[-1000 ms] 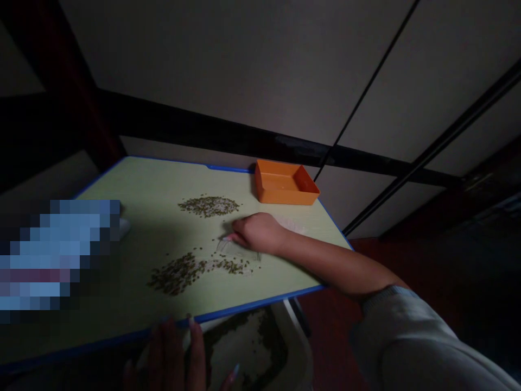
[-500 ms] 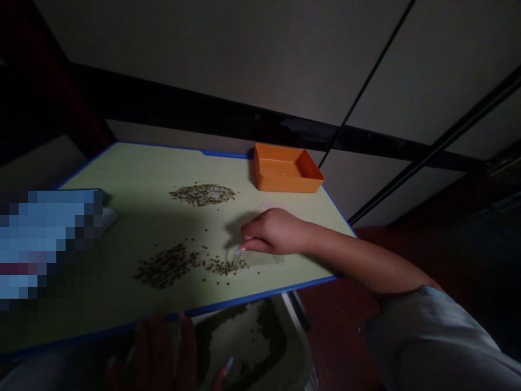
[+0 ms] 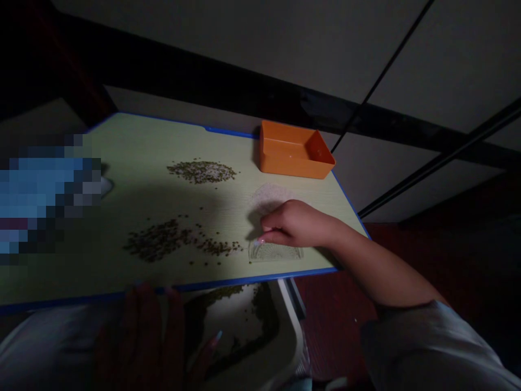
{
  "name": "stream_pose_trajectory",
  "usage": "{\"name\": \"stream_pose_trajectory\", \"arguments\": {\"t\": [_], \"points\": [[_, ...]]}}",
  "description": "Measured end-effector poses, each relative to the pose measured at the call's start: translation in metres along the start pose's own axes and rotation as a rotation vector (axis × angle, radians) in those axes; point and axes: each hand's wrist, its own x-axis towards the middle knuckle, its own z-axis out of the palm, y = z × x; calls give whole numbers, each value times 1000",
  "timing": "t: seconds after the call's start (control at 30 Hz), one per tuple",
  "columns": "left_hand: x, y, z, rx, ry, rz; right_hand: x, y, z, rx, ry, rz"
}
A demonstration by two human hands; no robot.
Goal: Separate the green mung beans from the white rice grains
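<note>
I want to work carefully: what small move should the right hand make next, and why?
Perhaps slide the clear protractor left: the right hand grips it, and loose dark grains lie just left of it, strung out from the near pile.

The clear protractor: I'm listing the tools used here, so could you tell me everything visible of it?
The clear protractor is a see-through half-round piece, apparently plastic, with fine markings on its face. Its straight edge faces the near side of the blue-edged table, its curve away. The right hand grips it toward the left of the curve, covering part of it. It is at the tabletop, right of the scattered grains; whether it lies fully flat is unclear.
</note>
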Motion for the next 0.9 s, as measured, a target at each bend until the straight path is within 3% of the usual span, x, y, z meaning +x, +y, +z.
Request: {"name": "stream_pose_trajectory", "arguments": {"t": [0.13, 0.4, 0.63, 0.9], "points": [[0, 3, 1, 56, 34, -22, 0, -9, 4, -34, -5, -32], [3, 7, -8, 103, -56, -20, -1, -18, 7, 63, -10, -103], [2, 5, -4, 95, -14, 5, 6, -22, 13, -37, 106, 40], [1, 3, -3, 127, -33, 12, 12, -28, 16, -137, 134, 148]]}}
